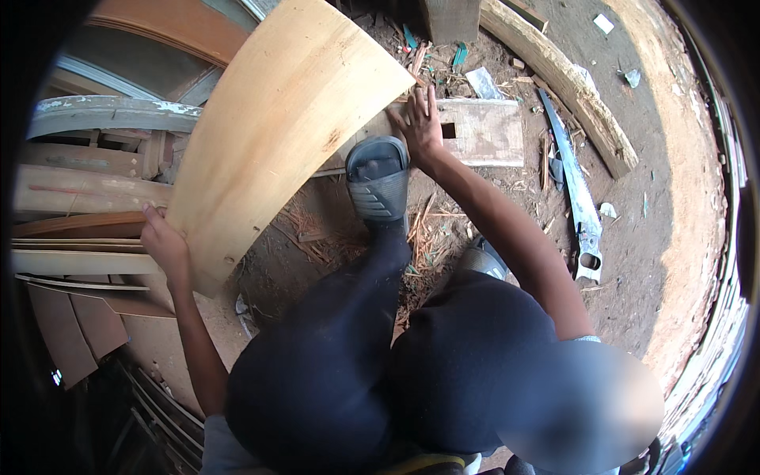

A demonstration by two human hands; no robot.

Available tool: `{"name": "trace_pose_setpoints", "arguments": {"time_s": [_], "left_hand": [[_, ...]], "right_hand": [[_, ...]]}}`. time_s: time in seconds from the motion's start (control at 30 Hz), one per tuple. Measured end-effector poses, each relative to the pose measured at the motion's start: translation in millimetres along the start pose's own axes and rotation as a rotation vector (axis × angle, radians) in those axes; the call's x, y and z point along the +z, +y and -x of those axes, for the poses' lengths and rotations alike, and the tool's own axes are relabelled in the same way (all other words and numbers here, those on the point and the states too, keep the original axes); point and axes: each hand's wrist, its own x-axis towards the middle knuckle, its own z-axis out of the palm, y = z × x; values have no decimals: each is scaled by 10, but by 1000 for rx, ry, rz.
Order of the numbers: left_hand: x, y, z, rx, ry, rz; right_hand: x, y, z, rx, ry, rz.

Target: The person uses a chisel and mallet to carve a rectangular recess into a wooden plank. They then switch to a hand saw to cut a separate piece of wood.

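A wide, pale wooden board (277, 119) slants across the view from the upper middle down to the left. My left hand (165, 241) grips its left edge near the lower end, fingers hidden behind it. Beyond my foot lies a weathered plank (491, 131) with a square hole cut in it. My right hand (423, 127) is spread open over this plank, beside the hole and close to the pale board's far right corner. One foot in a grey slide sandal (378, 178) is set against the plank's near side.
A handsaw (571, 178) lies on the dirt floor at the right, near a rough timber beam (562, 83). Stacked boards (87, 186) crowd the left side. Wood splinters (431, 229) litter the ground around my feet. A wooden post (453, 20) stands at the far edge.
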Motion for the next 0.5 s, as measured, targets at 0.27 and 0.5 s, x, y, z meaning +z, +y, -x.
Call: {"name": "trace_pose_setpoints", "arguments": {"time_s": [0.27, 0.5], "left_hand": [[30, -287, 229, -26, -37, -115], [-52, -167, 346, 81, 9, -119]], "right_hand": [[-30, 169, -89, -269, -55, -236], [164, -14, 38, -388, 23, -272]]}}
